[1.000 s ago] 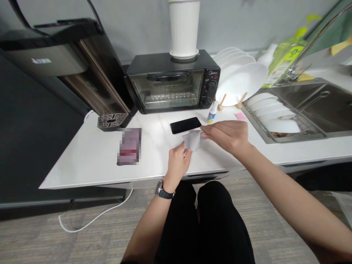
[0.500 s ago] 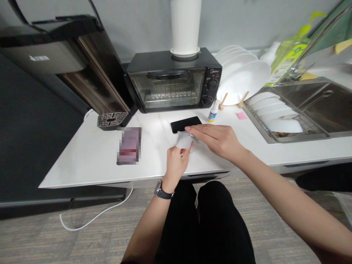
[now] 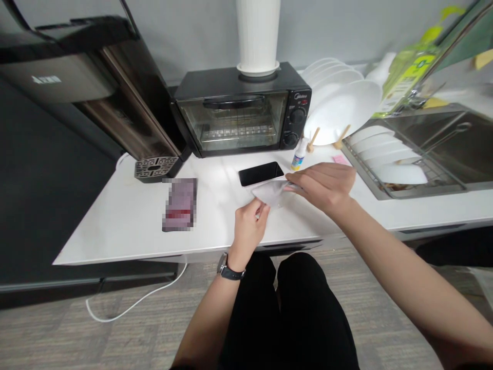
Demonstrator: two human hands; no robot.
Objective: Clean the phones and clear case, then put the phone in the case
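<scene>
A thin pale grey cloth (image 3: 269, 192) is stretched between my two hands above the white counter. My left hand (image 3: 249, 222), with a dark-strapped watch on its wrist, pinches the cloth's near left part. The opposite edge is held between the thumb and fingers of my right hand (image 3: 322, 186). Just beyond the cloth, a smartphone (image 3: 260, 174) lies flat with its black screen up. A small white spray bottle (image 3: 299, 155) with a blue and yellow label stands to the right of the phone.
A toaster oven (image 3: 242, 121) with a white pot (image 3: 258, 36) on top stands behind. To its left is a water dispenser (image 3: 127, 108). A blurred-out purple item (image 3: 179, 204) lies at left. White plates (image 3: 342, 110) and a sink (image 3: 442, 139) are at right.
My right hand has moved right and pulled the cloth out wider, uncovering more of the phone. My left hand has stayed nearly in place.
</scene>
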